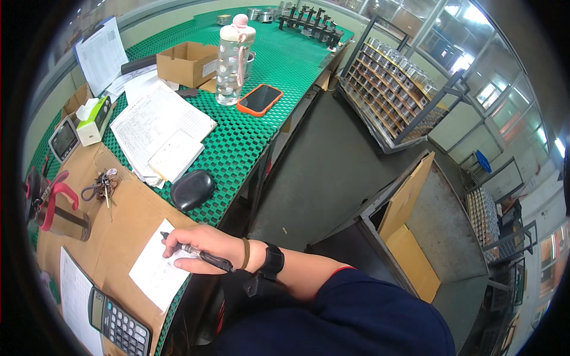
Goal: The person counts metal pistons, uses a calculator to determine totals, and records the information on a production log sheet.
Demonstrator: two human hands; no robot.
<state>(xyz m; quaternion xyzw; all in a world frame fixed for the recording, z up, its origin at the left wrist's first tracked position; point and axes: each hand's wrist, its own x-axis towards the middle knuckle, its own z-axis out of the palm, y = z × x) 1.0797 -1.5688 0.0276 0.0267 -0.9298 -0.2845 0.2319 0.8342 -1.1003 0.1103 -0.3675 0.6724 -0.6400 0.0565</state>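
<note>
My right hand (205, 246) is closed around a dark pen (205, 256) with a clear grip section. The pen's tip end is over a small white sheet of paper (155, 276), which bears faint marks. This sheet lies on brown cardboard (122, 249) covering the near part of the table. A black computer mouse (192, 190) sits just beyond the hand. Nearer the lower edge, a grey calculator (119, 323) overlaps another printed sheet (77, 302). My left hand is out of view.
Stacked papers (157, 127), a water bottle (231, 74), an orange-edged phone (260, 99) and an open cardboard box (187, 64) stand on the green mat (208, 142). Scissors (59, 199) rise from a holder at left. A metal bin (451, 231) and a rack of metal parts (392, 89) are at right.
</note>
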